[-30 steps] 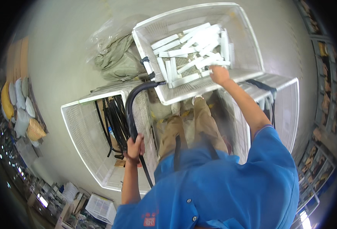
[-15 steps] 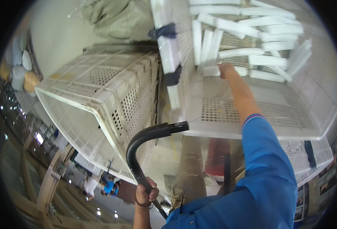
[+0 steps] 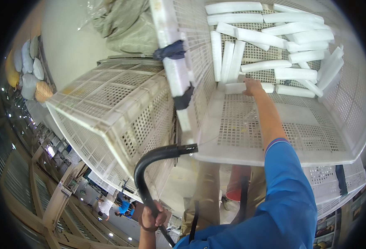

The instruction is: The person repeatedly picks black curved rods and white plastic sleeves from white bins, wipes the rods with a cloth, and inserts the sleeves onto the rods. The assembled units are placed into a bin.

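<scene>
My left hand [image 3: 154, 216] is wrapped round the lower shaft of a black curved tube [image 3: 140, 170], whose bent end points right over the gap between crates. A thin line trails from that end. My right arm reaches into a white plastic mesh crate [image 3: 241, 124]. There my right hand [image 3: 252, 87] closes over the middle of a white bar [image 3: 234, 88], thumb and fingers partly hidden. Several similar long white bars [image 3: 264, 37] lie scattered flat across the crate's far part, and a few lean against its right wall.
To the left, a soiled white crate [image 3: 137, 120] lies on its side. Dark cloth strips [image 3: 183, 97] are tied on the nearer crate's edge. A grey-green sack [image 3: 127, 29] sits at the far left. Below are a red bucket [image 3: 237, 184] and another white crate [image 3: 328, 178].
My view has shifted, so the crates appear lower. My right hand stays at the same white bar, and my left hand still grips the black tube.
</scene>
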`<state>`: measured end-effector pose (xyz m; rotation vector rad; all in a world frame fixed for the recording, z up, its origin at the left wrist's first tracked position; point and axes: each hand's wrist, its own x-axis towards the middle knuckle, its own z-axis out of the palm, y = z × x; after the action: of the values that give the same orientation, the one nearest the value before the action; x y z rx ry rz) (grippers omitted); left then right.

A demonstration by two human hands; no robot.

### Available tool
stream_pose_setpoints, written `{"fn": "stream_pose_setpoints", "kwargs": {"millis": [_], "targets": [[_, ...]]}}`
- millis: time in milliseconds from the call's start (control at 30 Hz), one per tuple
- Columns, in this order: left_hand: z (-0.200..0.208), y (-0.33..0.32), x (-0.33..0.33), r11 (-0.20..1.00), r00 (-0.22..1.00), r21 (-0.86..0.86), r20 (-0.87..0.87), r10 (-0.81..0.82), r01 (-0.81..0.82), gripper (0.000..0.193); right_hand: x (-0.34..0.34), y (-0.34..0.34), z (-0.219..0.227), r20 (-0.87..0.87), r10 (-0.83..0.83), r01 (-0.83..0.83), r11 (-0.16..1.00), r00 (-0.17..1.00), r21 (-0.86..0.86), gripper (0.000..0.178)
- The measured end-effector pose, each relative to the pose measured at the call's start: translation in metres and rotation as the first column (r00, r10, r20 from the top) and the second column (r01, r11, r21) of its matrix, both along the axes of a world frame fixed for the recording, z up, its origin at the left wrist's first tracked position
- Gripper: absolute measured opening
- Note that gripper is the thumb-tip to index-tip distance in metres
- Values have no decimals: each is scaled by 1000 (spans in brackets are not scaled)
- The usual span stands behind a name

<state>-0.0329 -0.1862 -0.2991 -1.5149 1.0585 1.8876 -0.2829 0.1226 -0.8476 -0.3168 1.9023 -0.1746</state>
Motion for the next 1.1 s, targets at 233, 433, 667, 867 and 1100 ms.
{"fn": "stream_pose_setpoints", "kwargs": {"millis": [233, 433, 667, 867, 1100], "targets": [[-2, 4, 2, 993, 994, -67, 51, -98, 101, 63, 2, -18, 3, 120, 298, -292, 954, 947, -70, 39], [29, -5, -39, 986, 986, -49, -35, -163, 161, 65, -36, 2, 165, -35, -58, 33, 872, 998, -489, 42], [98, -8, -95, 966, 896, 5, -374, -239, 260, 58, -57, 107, 447, -377, -410, 71, 749, 830, -658, 61], [145, -2, -124, 892, 800, 142, -518, -302, 429, 56, 1, 145, 582, -691, -557, 73, 800, 462, -596, 67], [191, 25, -132, 714, 690, 223, -552, -468, 664, 48, 56, 128, 701, -813, -562, 0, 823, 150, -568, 65]]}}
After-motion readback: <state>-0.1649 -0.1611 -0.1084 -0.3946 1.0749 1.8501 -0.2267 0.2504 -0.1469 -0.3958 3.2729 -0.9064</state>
